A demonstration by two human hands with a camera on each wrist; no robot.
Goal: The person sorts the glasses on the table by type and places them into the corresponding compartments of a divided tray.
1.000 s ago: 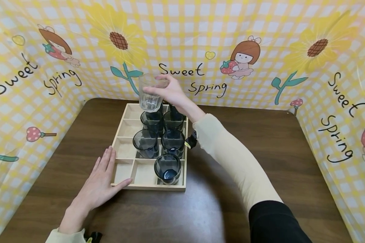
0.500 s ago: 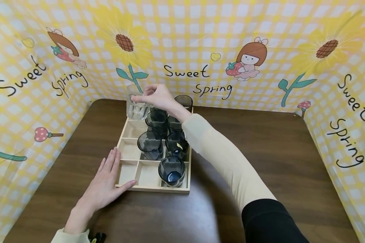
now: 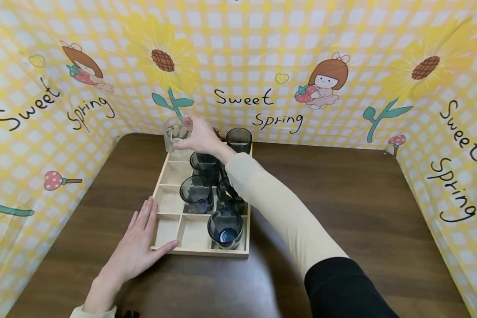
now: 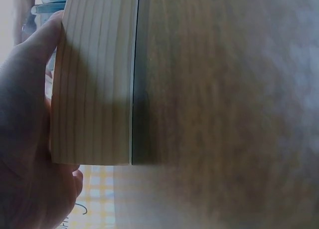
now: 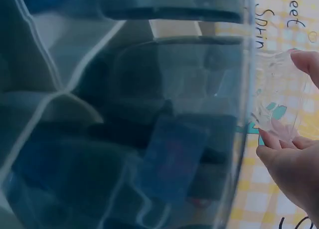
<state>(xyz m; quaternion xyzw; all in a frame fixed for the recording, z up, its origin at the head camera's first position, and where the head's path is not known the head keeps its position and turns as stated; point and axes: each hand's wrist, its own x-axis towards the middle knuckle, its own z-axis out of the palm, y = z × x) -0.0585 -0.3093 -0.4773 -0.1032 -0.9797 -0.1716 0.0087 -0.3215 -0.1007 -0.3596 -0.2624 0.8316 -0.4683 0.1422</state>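
Observation:
In the head view, a clear tumbler (image 3: 170, 143) is upright over the back left corner of a compartmented wooden tray (image 3: 200, 253). My right hand (image 3: 202, 138) grips it between thumb and fingers; the right wrist view shows the ridged clear glass past a dark tumbler (image 5: 174, 74) close to the camera. My left hand (image 3: 133, 247) lies along the tray's left side near the front corner, fingers straight, thumb touching the front rim. The left wrist view shows that thumb (image 4: 42, 39) at the edge of the pale wooden wall (image 4: 92, 89). The tumbler's base overlaps the back left compartment.
Several smoky dark tumblers stand in the tray's middle and right columns, such as a front right one (image 3: 225, 229), a middle one (image 3: 196, 194) and a back right one (image 3: 239, 139). My right sleeve (image 3: 270, 198) partly hides the right column. Checked cloth (image 3: 246, 53) walls the brown table (image 3: 342, 198).
My right hand has carried the clear tumbler left from over the middle column to the back left corner and lowered it. My left hand stays at the tray's side.

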